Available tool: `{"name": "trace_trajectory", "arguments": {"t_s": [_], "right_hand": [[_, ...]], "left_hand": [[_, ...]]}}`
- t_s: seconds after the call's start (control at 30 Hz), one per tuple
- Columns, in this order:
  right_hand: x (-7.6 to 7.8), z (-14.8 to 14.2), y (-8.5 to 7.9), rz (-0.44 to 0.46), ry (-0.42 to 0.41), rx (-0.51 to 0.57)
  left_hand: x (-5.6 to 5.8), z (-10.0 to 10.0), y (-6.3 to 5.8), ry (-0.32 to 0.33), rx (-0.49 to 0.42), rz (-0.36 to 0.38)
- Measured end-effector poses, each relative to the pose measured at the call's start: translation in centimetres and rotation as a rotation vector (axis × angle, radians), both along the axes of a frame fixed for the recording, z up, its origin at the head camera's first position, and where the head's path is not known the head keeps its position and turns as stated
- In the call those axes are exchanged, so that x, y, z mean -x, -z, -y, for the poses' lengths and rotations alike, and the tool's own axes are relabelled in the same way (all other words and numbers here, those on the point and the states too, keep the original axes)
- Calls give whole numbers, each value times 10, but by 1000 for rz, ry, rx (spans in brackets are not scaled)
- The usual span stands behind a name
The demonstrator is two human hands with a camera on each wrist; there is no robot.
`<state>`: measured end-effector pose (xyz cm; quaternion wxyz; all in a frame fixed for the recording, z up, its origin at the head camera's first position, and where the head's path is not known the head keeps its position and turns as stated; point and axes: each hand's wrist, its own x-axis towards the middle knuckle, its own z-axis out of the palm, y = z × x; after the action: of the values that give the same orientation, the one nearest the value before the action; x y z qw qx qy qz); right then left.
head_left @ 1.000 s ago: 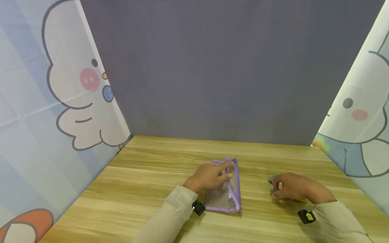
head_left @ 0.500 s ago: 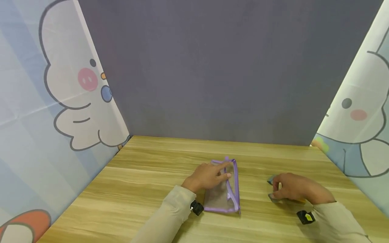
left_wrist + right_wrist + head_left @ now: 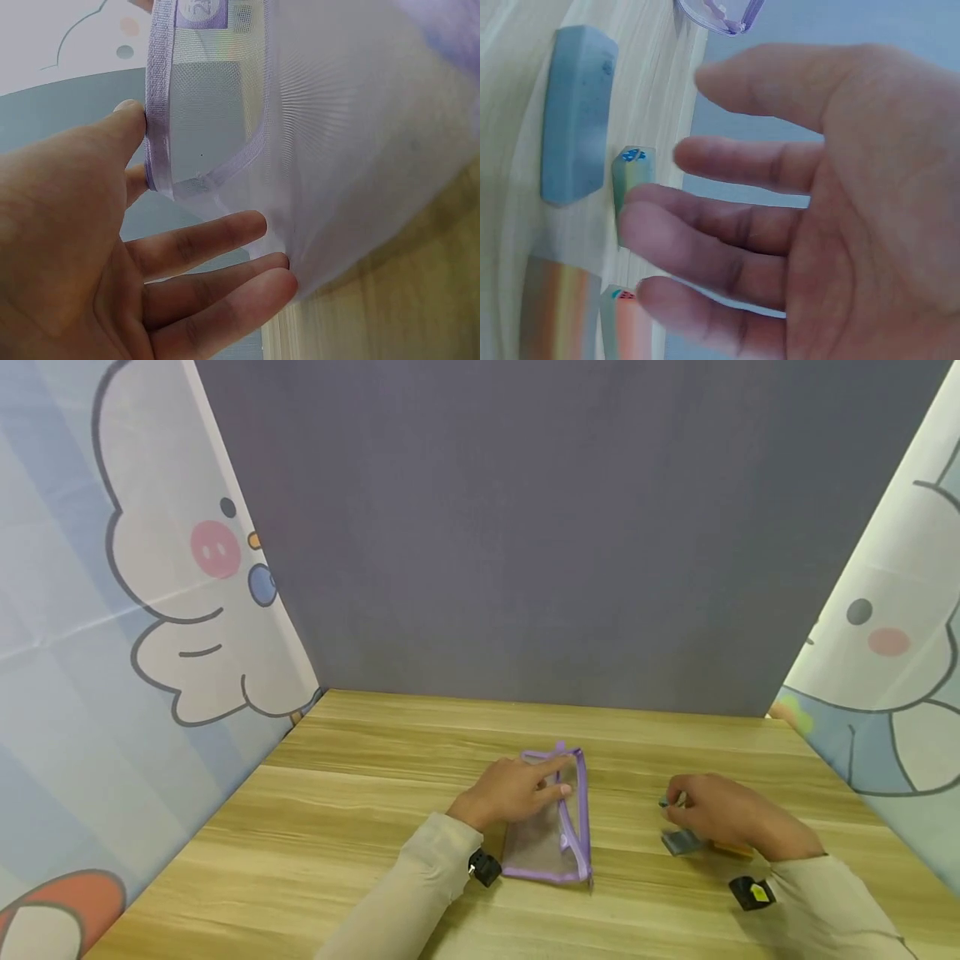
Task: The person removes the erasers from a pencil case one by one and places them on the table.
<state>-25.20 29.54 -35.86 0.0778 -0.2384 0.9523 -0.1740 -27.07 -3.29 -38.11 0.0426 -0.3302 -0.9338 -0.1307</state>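
Note:
My left hand [image 3: 513,789] holds the rim of a mesh zip pouch [image 3: 536,847] with purple trim. In the left wrist view, the thumb lies against the purple band [image 3: 159,97] and the index finger passes behind it; the other fingers touch the mesh. To the right, my right hand [image 3: 723,814] hovers over several small blocks with its thumb and fingers apart. Beside it lies a blue-grey block [image 3: 577,112]. A slim green-and-yellow block [image 3: 634,169] is nearest the fingertips, partly covered by them; contact cannot be told.
An orange-and-yellow striped block [image 3: 559,311] and a pinkish-orange block [image 3: 626,322] lie close by on the wooden table [image 3: 360,802]. A dark grey panel [image 3: 510,527] rises at the table's back, with cartoon-printed cloths [image 3: 67,635] on both sides.
My right hand has moved slightly away from me, off the blue-grey block, which now shows more fully. The left hand and the pouch have stayed put.

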Motion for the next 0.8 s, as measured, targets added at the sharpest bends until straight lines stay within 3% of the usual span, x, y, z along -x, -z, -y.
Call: {"name": "trace_trajectory", "arguments": {"t_s": [0.17,0.5,0.8], "right_hand": [[1,4,2,-60,3,9],[4,5,2,-75,41,2],[4,5,3,-97,56,13]], "left_hand": [[0,2,2,6,7,-40],[-1,5,2,-5,-32,-19],[-2,10,1,-65,-29,-7]]}}
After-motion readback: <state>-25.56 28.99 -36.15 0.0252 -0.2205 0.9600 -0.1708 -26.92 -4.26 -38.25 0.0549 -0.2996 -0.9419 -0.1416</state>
